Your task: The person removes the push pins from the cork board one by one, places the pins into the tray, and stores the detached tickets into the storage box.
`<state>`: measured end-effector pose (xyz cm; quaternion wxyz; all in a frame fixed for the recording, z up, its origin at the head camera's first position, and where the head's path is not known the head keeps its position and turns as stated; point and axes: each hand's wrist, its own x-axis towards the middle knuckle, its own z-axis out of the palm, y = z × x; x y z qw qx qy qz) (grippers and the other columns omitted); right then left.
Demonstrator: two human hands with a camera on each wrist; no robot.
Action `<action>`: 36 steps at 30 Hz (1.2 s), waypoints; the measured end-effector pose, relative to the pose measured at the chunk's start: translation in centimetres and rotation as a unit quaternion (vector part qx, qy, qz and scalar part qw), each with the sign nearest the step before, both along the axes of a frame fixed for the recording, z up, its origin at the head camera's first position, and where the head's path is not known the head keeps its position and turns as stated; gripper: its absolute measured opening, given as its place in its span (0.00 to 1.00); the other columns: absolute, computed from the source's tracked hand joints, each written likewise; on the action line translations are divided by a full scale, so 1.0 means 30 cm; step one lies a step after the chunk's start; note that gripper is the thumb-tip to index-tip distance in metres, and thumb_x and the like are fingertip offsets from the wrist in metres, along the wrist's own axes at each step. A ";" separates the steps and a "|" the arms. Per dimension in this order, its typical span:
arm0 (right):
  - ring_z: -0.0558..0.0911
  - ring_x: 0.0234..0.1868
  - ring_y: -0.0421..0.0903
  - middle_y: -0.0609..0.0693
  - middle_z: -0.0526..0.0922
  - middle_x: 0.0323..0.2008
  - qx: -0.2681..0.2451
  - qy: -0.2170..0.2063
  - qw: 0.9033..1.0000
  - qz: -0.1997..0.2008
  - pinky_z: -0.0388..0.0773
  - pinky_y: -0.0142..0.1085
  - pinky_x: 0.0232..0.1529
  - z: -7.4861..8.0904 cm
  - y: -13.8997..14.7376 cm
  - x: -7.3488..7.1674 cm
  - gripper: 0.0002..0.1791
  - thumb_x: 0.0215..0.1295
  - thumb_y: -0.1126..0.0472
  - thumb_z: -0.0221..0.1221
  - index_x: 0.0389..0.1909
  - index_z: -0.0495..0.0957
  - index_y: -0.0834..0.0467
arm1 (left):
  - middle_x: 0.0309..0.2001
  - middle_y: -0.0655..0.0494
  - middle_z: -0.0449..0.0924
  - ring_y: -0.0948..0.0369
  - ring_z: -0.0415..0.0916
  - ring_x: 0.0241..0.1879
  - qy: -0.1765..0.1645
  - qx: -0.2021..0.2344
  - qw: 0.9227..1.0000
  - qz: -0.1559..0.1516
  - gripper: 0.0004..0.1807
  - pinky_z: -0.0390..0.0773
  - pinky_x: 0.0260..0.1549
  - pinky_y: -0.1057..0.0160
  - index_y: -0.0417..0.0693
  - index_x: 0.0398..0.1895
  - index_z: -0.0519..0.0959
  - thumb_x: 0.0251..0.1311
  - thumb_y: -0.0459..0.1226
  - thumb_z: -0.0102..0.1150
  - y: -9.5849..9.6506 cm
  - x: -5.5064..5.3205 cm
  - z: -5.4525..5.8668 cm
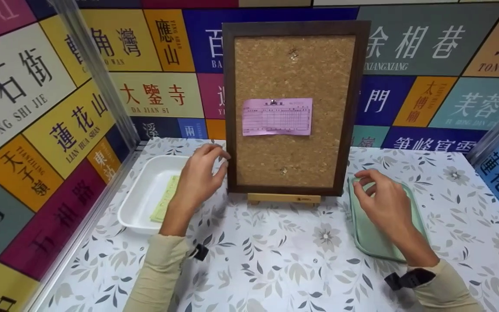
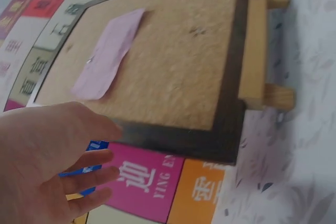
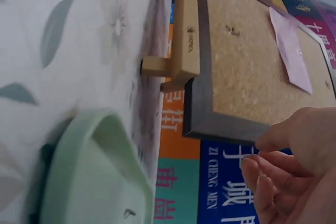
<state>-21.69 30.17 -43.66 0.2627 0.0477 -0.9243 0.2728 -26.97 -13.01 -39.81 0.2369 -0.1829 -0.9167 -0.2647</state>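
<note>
Beige sleeves (image 1: 156, 275), pink form (image 1: 284, 121) on corkboard (image 1: 295, 158), sign "DA JIAN SI" (image 1: 158, 104)

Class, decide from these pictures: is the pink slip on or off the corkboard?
On: the pink slip lies against the corkboard, with a small shiny fastener at its upper edge.

Left grip (image 1: 199, 173), right grip (image 1: 383, 201), both loosely curved

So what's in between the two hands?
The framed corkboard on its wooden stand, with a pink paper on it. The head view shows it between the left hand and right hand.
</note>
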 end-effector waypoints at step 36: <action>0.84 0.32 0.45 0.48 0.88 0.34 -0.025 0.141 0.984 0.102 0.70 0.27 0.34 0.280 -0.235 -0.204 0.06 0.73 0.63 0.65 0.45 0.88 0.57 | 0.76 0.45 0.73 0.42 0.80 0.68 0.022 0.034 0.999 0.035 0.14 0.84 0.62 0.42 0.52 0.58 0.82 0.75 0.44 0.64 0.118 -0.096 0.096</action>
